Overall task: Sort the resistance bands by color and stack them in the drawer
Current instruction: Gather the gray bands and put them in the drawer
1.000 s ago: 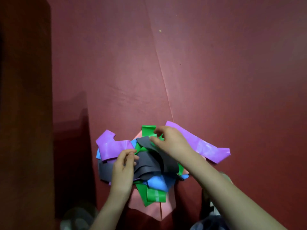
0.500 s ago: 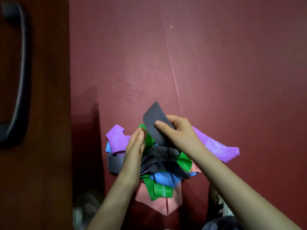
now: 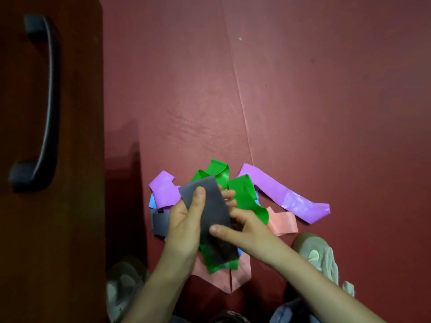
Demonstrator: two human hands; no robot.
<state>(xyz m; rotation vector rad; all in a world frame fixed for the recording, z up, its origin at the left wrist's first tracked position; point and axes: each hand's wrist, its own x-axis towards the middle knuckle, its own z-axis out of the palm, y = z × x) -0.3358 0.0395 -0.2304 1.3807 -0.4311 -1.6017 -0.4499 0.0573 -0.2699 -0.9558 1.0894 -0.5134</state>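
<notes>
A heap of resistance bands lies on the dark red floor. I hold a grey band (image 3: 213, 215) flat above the heap with both hands. My left hand (image 3: 186, 226) grips its upper part, thumb on top. My right hand (image 3: 242, 229) pinches its lower right edge. Around it lie green bands (image 3: 245, 194), a long purple band (image 3: 286, 194), a second purple band (image 3: 163, 191), a pink band (image 3: 282, 221), a bit of blue band (image 3: 152, 201) and another grey band (image 3: 159, 223). The drawer front (image 3: 70, 136) with a dark handle (image 3: 44, 99) stands at the left.
My two grey shoes (image 3: 319, 255) (image 3: 123, 285) rest on the floor on either side of my arms. A seam in the red floor (image 3: 240, 94) runs from the top down to the heap. A small crumb (image 3: 240, 38) lies far up.
My right hand pulled a grey band out of the heap and lifted it; my left hand has now taken hold of it too. The view shifted, showing the drawer handle.
</notes>
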